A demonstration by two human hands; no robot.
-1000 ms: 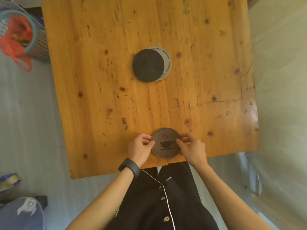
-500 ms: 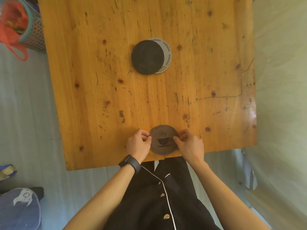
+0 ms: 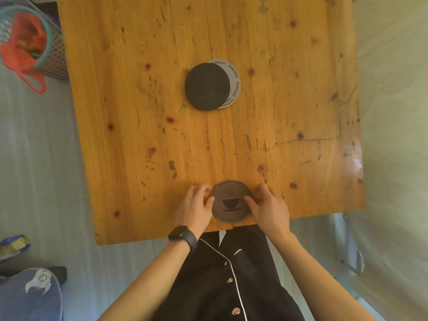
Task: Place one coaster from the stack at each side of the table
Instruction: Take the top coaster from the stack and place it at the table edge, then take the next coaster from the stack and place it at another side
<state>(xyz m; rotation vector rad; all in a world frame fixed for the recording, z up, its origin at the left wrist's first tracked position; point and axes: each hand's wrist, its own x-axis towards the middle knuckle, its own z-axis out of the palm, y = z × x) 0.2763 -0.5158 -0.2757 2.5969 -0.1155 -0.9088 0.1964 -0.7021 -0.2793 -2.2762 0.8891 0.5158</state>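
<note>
From where I stood, the person was on the first placement: a coaster printed with a steaming cup (image 3: 231,201) lay flat on the tabletop (image 3: 139,135) at the near edge, right in front of the dark shirt. The left hand (image 3: 194,209) and the right hand (image 3: 268,208) sat on either side of it, fingertips pinching its rim from left and right, thumbs resting on its face. So each grip was closed lightly on the coaster's edge, the disc lying squarely between the two hands, its near rim close to the table's edge.

It looked to me like a squaring-up before letting go. The rest of the stack (image 3: 212,86) waited well apart in the middle of the tabletop, a plain dark disc on top slid a little left off a grey lettered one beneath.

The next move, I judged, called for releasing this coaster without dragging it, then reaching to the stack and lifting only the top disc for another side.
</note>
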